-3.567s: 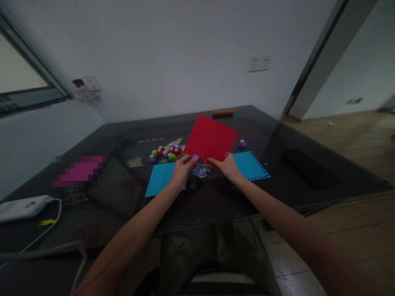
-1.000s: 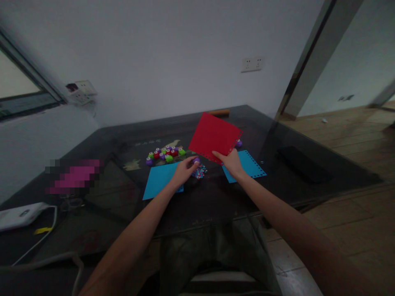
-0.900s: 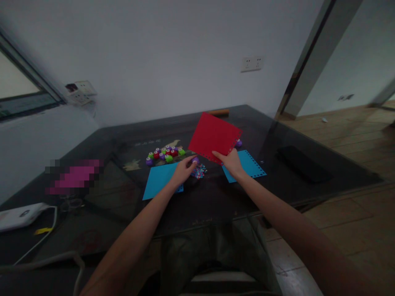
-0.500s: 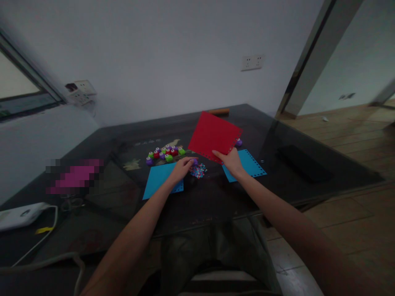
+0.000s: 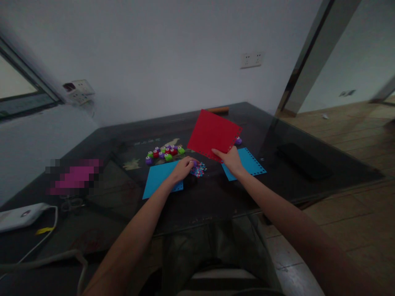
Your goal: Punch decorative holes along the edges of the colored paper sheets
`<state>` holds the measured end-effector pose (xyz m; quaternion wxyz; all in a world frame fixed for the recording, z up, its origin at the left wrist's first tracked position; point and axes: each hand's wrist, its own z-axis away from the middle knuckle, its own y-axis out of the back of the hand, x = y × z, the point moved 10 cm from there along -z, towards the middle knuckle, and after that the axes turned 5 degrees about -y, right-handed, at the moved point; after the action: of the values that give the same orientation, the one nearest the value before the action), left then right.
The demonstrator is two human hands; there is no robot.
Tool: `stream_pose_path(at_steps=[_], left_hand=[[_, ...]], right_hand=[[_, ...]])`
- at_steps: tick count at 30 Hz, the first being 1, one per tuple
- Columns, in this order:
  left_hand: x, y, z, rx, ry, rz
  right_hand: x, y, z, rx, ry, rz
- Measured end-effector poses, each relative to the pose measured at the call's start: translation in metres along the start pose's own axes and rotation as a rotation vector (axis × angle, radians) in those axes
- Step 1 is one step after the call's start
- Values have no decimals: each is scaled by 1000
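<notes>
A bunch of little round punches [image 5: 164,152] in green, red and purple sits on the dark table [image 5: 212,197], behind a blue sheet [image 5: 162,179]. Another blue sheet [image 5: 247,163] lies to the right. Between them is a small pile of paper bits [image 5: 199,169]. The left hand [image 5: 182,169] has its fingers curled around a small purple punch [image 5: 194,163], right beside the pile. The right hand [image 5: 230,160] pinches the near edge of the red sheet [image 5: 213,133] and holds it up, tilted, above the table. The table near the person is bare.
</notes>
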<state>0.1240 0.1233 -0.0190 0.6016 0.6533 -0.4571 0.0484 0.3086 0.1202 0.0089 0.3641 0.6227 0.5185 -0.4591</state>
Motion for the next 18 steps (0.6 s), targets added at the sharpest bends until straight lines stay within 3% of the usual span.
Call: stream_pose_path(at_steps=[5, 9, 18], left_hand=[[3, -2, 1, -33, -13, -32], [-3, 6, 2, 53, 61, 49], [-29, 8, 5, 260, 247, 565]], right_hand=[[1, -1, 0, -6, -21, -9], [0, 0, 0, 0, -19, 16], [7, -2, -3, -25, -17, -14]])
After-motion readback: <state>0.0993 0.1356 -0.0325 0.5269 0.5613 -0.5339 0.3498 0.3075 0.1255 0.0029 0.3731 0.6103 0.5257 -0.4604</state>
